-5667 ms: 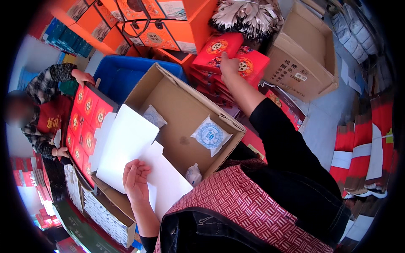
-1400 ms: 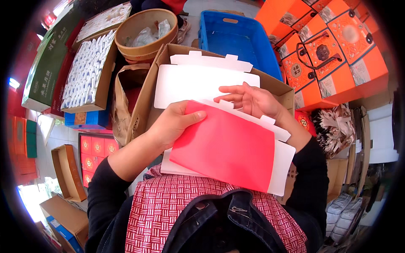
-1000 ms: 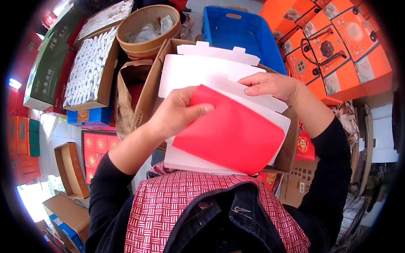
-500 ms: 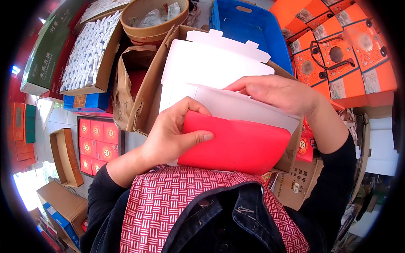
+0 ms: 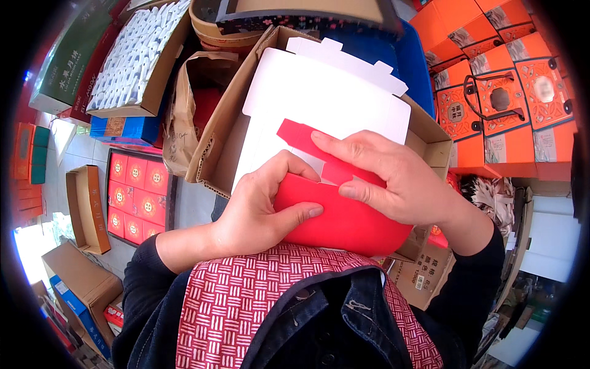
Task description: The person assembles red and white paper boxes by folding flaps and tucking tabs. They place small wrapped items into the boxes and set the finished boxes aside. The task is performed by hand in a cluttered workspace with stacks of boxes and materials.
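Note:
My left hand (image 5: pixel 258 200) is closed on the left end of a red folding-box blank (image 5: pixel 344 215), thumb on its red face and fingers behind the upper edge. On the right side, my right hand (image 5: pixel 396 178) grips the same blank, its fingers over a red flap (image 5: pixel 298 136) that stands up and its thumb near the fold. A strip of the white inner side shows between flap and front panel. Just beyond lie flat white box blanks (image 5: pixel 332 89) with tabs, resting in an open brown carton (image 5: pixel 212 138).
Left of the carton stand a brown paper bag (image 5: pixel 184 135), a tray of white packets (image 5: pixel 138 58) and a frame of red boxes (image 5: pixel 138 197). A blue crate (image 5: pixel 415 61) and a dark-edged box (image 5: pixel 307 17) lie beyond. Orange gift boxes (image 5: pixel 501 92) are stacked on the right.
My right hand has come nearer and now grips a raised red flap where the white inner side faced up before. A dark-edged box has appeared at the far edge, over the blue crate.

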A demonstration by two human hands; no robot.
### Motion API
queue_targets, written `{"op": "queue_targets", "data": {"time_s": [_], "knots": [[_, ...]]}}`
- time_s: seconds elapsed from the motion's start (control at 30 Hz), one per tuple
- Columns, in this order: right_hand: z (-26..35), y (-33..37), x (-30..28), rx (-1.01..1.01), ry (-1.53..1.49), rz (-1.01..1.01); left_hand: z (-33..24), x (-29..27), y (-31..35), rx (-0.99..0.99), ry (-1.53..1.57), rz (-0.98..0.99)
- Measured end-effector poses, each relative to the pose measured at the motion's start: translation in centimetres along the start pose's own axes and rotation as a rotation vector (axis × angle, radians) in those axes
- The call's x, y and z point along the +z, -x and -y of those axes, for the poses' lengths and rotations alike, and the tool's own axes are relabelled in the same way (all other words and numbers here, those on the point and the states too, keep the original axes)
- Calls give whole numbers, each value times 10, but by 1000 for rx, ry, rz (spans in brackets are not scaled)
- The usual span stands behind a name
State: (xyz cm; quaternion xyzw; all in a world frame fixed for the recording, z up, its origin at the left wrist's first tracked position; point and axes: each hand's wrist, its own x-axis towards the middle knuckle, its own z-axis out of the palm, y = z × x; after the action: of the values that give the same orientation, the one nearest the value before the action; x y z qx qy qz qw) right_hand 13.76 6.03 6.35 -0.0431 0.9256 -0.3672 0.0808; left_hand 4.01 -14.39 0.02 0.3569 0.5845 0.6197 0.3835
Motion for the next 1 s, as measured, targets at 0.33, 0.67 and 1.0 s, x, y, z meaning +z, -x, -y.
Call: {"op": "queue_targets", "data": {"time_s": [0.33, 0.67, 1.0], "knots": [[-2, -6, -4, 59, -215, 66, 0, -4, 4, 61, -89, 31], [1, -5, -10, 90, -186, 95, 1, -3, 4, -28, -14, 9], [-2, -5, -5, -7, -115, -28, -1, 1, 10, -58, 32, 11]]}}
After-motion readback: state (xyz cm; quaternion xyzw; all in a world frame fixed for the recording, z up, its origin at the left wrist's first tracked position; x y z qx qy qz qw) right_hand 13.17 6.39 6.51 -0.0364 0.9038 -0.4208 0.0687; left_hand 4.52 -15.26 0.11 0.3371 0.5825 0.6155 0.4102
